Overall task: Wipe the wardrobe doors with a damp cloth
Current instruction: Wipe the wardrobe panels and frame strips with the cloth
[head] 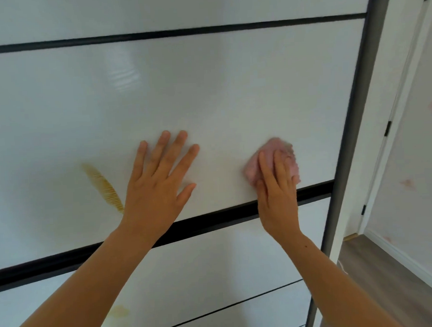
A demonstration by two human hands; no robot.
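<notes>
A glossy white wardrobe door (206, 93) fills the view, split by black horizontal strips (213, 221). My left hand (158, 181) lies flat on the middle panel with its fingers spread and straight. To its right, my right hand (277, 192) presses a bunched pink cloth (278, 148) against the same panel, just above the black strip. Straight fingers cover the lower part of the cloth. A yellow-gold feather pattern (103, 188) marks the panel left of my left hand.
A grey vertical frame (358, 121) bounds the door on the right. Beyond it stand a white door frame with black hinges (387, 128), a pale patterned wall (424, 152) and a wooden floor (381, 279). Lower white panels (216, 276) continue below.
</notes>
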